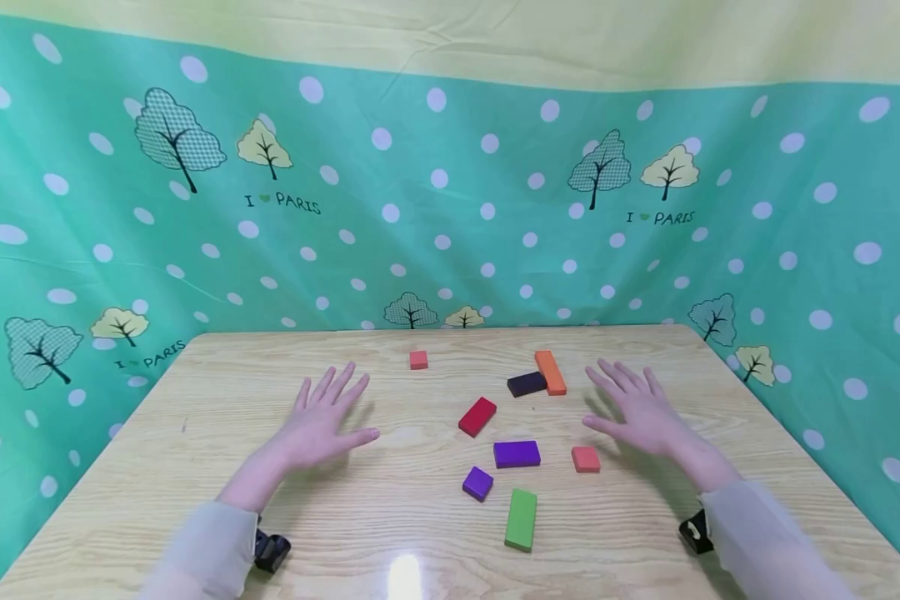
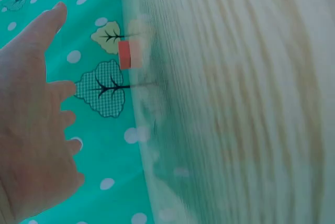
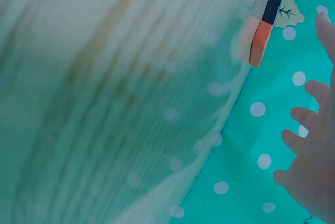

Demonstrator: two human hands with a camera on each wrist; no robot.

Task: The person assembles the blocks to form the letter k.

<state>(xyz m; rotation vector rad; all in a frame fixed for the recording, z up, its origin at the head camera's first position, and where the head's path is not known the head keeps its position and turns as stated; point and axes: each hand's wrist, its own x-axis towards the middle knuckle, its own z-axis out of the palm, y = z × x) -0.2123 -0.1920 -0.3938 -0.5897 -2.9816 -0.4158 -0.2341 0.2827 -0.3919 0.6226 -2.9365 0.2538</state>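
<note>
My left hand (image 1: 318,429) is held over the left part of the table, fingers spread and holding nothing. On the other side my right hand (image 1: 637,412) is spread the same way, its thumb close above a salmon-pink square block (image 1: 586,459). Between the hands lie a dark red block (image 1: 477,417), a purple oblong block (image 1: 517,454), a small purple block (image 1: 477,483) and a green oblong block (image 1: 521,520). Farther back, a black block (image 1: 527,384) meets an orange block (image 1: 550,372). A small coral block (image 1: 418,360) sits near the far edge.
The wooden table (image 1: 390,533) ends at a teal curtain (image 1: 435,208) with dots and printed trees, which stands behind it and along both sides. Each forearm wears a dark wrist camera under a light sleeve (image 1: 206,546).
</note>
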